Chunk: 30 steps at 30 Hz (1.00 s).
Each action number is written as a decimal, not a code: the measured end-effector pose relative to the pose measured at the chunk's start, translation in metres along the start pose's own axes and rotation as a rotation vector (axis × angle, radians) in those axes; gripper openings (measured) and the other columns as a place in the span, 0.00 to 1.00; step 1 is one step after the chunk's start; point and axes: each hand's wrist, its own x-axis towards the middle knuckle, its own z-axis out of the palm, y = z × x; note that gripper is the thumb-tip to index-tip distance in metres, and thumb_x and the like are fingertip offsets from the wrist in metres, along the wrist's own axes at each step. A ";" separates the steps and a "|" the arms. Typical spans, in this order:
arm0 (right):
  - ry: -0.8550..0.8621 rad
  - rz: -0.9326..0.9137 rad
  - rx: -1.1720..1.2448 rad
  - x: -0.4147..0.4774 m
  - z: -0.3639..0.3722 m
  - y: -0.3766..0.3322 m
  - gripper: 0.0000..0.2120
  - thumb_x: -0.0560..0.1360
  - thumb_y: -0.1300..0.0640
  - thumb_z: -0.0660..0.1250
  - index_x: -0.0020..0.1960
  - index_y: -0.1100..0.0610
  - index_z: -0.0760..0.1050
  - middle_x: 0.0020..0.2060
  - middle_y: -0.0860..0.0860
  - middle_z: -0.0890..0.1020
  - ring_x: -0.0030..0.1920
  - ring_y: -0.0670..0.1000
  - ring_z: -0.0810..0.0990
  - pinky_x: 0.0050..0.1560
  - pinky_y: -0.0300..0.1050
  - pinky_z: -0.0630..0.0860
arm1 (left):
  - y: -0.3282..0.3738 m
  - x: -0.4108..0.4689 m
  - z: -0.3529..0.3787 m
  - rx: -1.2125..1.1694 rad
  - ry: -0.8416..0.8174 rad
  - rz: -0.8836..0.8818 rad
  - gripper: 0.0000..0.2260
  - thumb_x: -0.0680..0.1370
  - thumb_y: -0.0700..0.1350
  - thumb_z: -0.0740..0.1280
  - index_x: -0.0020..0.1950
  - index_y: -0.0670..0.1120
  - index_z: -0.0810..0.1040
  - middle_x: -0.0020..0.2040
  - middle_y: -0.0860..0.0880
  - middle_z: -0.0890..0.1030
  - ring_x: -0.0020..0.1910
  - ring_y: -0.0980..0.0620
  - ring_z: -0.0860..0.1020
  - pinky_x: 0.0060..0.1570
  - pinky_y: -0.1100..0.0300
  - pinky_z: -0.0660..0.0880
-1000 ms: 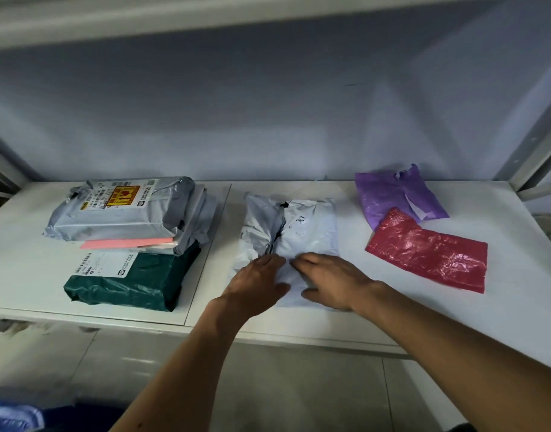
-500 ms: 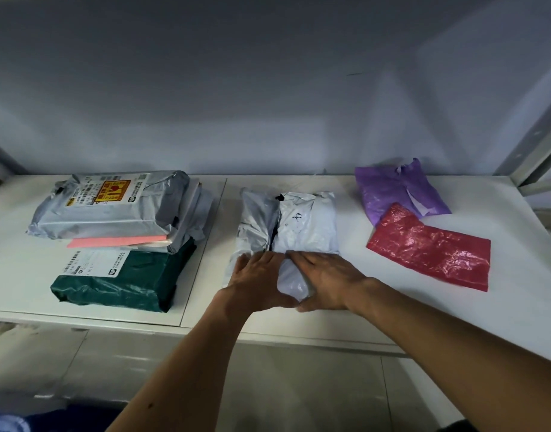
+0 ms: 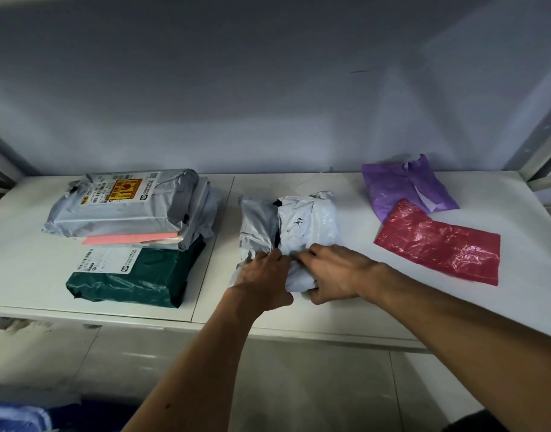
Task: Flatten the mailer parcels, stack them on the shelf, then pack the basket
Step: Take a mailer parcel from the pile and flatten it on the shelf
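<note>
Two hands grip the near end of the white mailer (image 3: 308, 219), left hand (image 3: 263, 275) beside right hand (image 3: 335, 272); best to fold it snugly forward, pressing air out evenly.

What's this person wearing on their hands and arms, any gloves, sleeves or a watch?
Nothing that shows. The left hand and right hand are bare: no gloves, no rings visible. The left forearm and right forearm have no sleeves, watch or bands. A dark patch at the bottom edge may be clothing; too little shows to tell.
</note>
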 end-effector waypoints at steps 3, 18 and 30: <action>0.016 -0.011 0.009 0.002 0.001 0.001 0.32 0.70 0.46 0.67 0.71 0.53 0.65 0.56 0.56 0.78 0.51 0.60 0.80 0.49 0.50 0.78 | 0.001 0.003 0.000 -0.023 0.009 -0.003 0.21 0.71 0.49 0.69 0.64 0.47 0.73 0.60 0.47 0.76 0.58 0.44 0.76 0.57 0.51 0.74; 0.206 -0.057 -0.026 -0.004 0.014 0.001 0.27 0.73 0.50 0.69 0.69 0.53 0.68 0.66 0.54 0.68 0.63 0.56 0.72 0.64 0.50 0.71 | 0.018 -0.003 0.010 0.052 0.182 -0.077 0.21 0.75 0.46 0.66 0.66 0.50 0.65 0.59 0.50 0.78 0.57 0.45 0.78 0.55 0.52 0.72; 0.074 0.054 0.122 -0.002 -0.001 0.007 0.19 0.73 0.47 0.67 0.63 0.48 0.75 0.56 0.49 0.79 0.56 0.55 0.78 0.52 0.45 0.73 | 0.006 0.006 0.002 -0.110 0.091 -0.116 0.18 0.69 0.49 0.71 0.60 0.52 0.79 0.57 0.48 0.76 0.57 0.45 0.75 0.60 0.52 0.71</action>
